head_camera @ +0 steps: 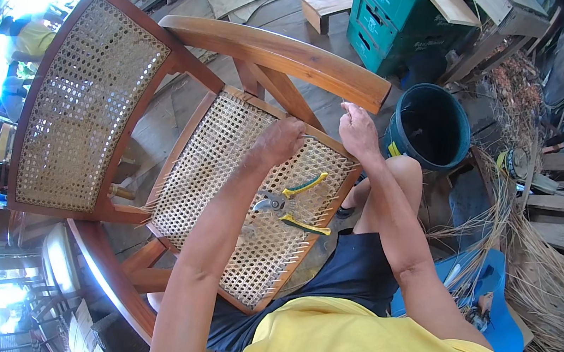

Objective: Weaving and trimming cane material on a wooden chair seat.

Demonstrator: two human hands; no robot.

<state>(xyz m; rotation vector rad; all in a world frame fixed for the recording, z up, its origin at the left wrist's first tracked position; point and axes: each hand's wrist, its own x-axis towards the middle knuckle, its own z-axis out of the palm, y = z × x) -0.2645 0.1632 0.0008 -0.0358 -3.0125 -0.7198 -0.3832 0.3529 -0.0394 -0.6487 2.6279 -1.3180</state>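
Note:
A wooden armchair stands before me, its seat a woven cane panel (pixel 210 150) inside a wooden frame. My left hand (pixel 281 141), fingers curled, rests at the panel near the frame's far edge; its fingertips are hidden. Beyond the seat's right corner, below the end of the wooden armrest (pixel 280 63), my right hand (pixel 358 130) is raised with thumb and finger pinched. What looks like a thin strand shows at its fingertips, too fine to follow. Pruning shears (pixel 284 203) with yellow-green handles lie spread on the cane. Cut strand ends (pixel 276 277) stick up along the seat's near edge.
A dark green bucket (pixel 430 126) stands beside my right knee, with green plastic crates (pixel 381 29) behind it. Loose cane strands (pixel 541 279) hang and pile at the right by a blue plastic seat (pixel 491 289). The cane backrest (pixel 91 103) rises at the left; a person in yellow is beyond.

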